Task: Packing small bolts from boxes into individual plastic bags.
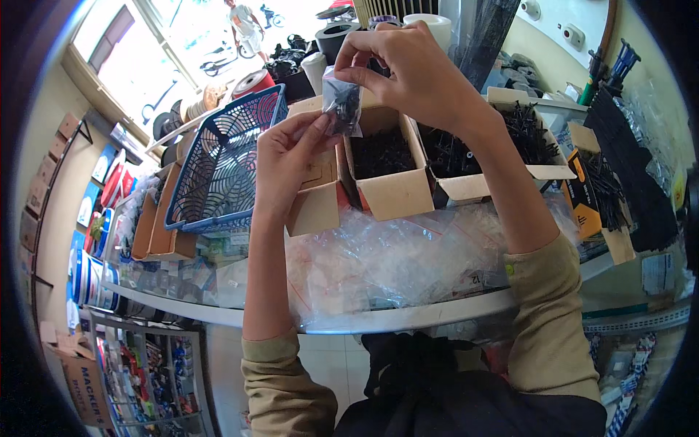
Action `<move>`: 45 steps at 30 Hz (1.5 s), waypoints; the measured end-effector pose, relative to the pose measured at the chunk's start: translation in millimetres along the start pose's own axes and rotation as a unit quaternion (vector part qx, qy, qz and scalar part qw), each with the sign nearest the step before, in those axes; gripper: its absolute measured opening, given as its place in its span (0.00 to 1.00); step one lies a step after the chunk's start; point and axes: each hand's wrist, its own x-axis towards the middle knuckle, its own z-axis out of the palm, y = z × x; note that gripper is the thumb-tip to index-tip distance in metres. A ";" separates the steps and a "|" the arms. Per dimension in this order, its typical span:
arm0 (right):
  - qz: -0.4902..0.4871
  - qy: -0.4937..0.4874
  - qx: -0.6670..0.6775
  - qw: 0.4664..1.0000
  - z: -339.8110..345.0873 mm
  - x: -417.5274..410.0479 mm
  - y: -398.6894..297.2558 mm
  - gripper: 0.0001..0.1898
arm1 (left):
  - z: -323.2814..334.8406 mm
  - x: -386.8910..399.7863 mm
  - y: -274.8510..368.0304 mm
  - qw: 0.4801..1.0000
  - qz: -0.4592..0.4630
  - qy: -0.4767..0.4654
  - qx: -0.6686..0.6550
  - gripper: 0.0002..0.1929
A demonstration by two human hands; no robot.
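Observation:
Between my two hands hangs a small clear zip bag (346,104) with dark screws inside. My left hand (297,145) pinches its lower left side between thumb and finger. At the bag's top edge, the thumb and fingers of my right hand (396,68) grip the zip strip. Below the bag stands an open cardboard box of small black screws (385,155). To its right are a box of longer black screws (450,158), partly behind my right forearm, and another full box (527,134). Loose clear plastic bags (404,262) lie heaped on the glass counter before me.
A blue plastic basket (221,158) stands left of the boxes, near a brown carton (164,218). At right, an orange and black box of long screws (592,191) leans outward. The counter's white front edge (382,319) curves before me. Outside the window is a person (246,27).

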 end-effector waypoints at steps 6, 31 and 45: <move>0.022 -0.013 -0.021 0.999 6.0 -0.4 1.7 0.07 | 9.9 -0.2 -1.0 0.999 0.007 0.044 -0.029 0.11; 0.040 -0.173 0.070 0.982 -39.0 6.9 -1.3 0.15 | 8.2 2.6 0.8 0.994 0.069 0.085 0.013 0.18; -0.029 -0.269 0.348 0.898 -24.0 8.3 -32.2 0.07 | 2.2 -15.8 -9.7 0.866 -0.046 -0.303 -0.395 0.32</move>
